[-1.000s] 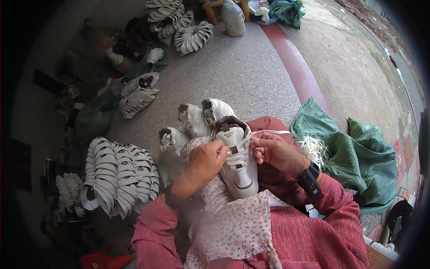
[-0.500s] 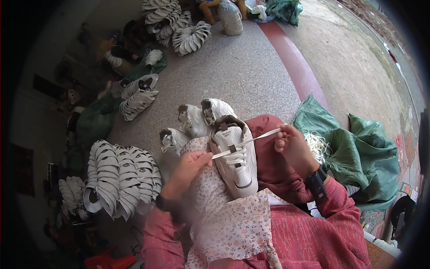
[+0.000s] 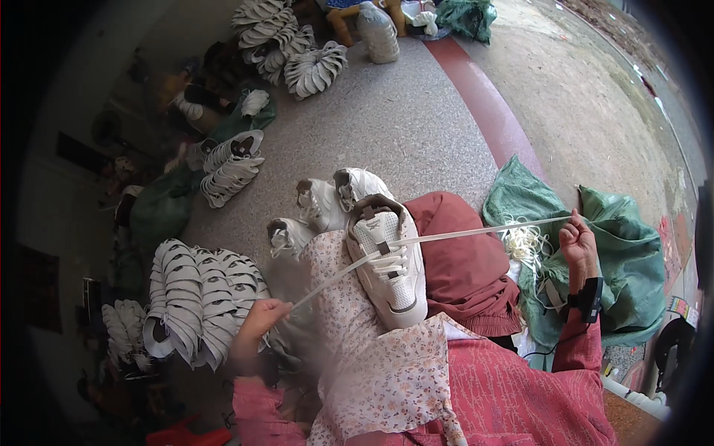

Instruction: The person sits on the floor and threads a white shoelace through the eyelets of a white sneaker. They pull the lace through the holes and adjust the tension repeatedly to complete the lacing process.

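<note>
A white sneaker [image 3: 384,271] with brown lining and a dark tab on its tongue lies across my lap, on the floral apron [image 3: 387,364]. Its white shoelace [image 3: 476,233] is partly threaded, with both loose ends stretched far out to the sides. My left hand [image 3: 262,318] pinches one end, low on the left beside the shoe uppers. Out at the right, my right hand [image 3: 578,241] grips the other end, in front of the green sack. Between shoe and hands the lace runs nearly straight.
Several white sneakers [image 3: 320,202] stand just beyond my knee. Stacked shoe uppers [image 3: 201,297] sit at left, with more piles [image 3: 316,70] farther off. A bundle of white laces [image 3: 525,244] lies by a green sack [image 3: 621,271] at right. A plastic jug [image 3: 378,33] stands at the back.
Both hands have moved apart, the left down and outward, the right far out to the right. The lace ends now show much longer and taut. The sneaker stays in place.
</note>
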Available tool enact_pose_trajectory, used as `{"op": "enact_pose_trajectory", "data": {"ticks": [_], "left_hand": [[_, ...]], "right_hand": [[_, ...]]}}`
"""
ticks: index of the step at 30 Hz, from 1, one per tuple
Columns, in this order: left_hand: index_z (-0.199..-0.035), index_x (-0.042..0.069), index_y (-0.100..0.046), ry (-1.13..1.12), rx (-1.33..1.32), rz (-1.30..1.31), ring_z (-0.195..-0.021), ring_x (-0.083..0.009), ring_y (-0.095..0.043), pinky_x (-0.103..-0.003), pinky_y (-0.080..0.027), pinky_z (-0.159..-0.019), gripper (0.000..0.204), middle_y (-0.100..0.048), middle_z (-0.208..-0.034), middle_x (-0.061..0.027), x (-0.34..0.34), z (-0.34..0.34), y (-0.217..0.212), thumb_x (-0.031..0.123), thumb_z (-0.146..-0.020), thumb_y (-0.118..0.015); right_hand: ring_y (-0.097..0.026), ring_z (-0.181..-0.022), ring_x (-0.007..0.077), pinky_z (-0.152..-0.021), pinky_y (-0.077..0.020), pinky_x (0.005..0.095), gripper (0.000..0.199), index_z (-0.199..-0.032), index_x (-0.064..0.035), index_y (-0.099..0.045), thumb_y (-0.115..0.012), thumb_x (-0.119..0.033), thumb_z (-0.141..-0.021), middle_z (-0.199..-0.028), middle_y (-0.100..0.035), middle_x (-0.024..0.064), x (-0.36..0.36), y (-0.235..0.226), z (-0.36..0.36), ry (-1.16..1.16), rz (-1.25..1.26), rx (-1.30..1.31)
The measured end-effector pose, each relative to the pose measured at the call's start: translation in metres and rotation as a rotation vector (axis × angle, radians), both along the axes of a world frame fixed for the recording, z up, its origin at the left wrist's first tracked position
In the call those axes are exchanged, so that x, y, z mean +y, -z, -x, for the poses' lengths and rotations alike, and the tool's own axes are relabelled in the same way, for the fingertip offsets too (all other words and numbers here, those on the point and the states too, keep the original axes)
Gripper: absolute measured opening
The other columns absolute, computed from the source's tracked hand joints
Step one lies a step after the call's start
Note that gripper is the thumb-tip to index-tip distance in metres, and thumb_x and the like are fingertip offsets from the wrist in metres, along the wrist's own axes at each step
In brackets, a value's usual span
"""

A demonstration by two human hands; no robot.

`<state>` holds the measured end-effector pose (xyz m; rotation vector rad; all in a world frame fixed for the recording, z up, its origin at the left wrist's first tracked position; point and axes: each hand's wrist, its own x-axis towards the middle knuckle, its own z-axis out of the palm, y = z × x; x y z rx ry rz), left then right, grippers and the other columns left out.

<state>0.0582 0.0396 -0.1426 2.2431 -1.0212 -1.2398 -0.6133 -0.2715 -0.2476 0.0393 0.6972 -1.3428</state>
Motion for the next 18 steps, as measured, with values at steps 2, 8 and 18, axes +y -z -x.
{"op": "enact_pose_trajectory", "data": {"ticks": [2,8,18], "left_hand": [[-0.079,0.006,-0.069,0.220,-0.412,0.094,-0.070,-0.0206,-0.059,-0.035,-0.045,-0.067,0.025,-0.062,-0.076,-0.0064,-0.002,0.003,0.014,0.029,-0.089,-0.071],[-0.096,0.005,-0.067,0.411,-0.447,0.796,-0.092,-0.0281,-0.063,-0.037,-0.048,-0.084,0.012,-0.065,-0.093,-0.0091,-0.113,0.107,-0.063,0.009,-0.085,-0.071],[-0.102,0.004,-0.065,0.468,0.145,0.651,-0.091,-0.0092,-0.058,-0.026,-0.048,-0.081,0.012,-0.062,-0.096,0.0007,-0.191,0.161,-0.026,0.007,-0.091,-0.068]], "right_hand": [[-0.044,-0.057,0.0083,-0.051,-0.0386,0.0243,0.027,-0.127,-0.0041,-0.057,-0.053,-0.021,-0.106,-0.078,-0.052,-0.0025,0.003,0.023,0.003,-0.053,-0.036,0.192],[-0.067,-0.103,0.0215,-0.087,-0.0575,0.0379,0.031,-0.123,-0.0063,-0.063,-0.061,-0.029,-0.102,-0.113,-0.069,0.0063,0.001,0.037,-0.035,-0.039,-0.024,0.432],[-0.063,-0.069,0.0133,-0.068,-0.0556,0.0307,0.025,-0.118,0.0011,-0.062,-0.061,-0.017,-0.101,-0.090,-0.066,0.0059,0.001,-0.064,-0.236,-0.526,0.559,0.731]]}}
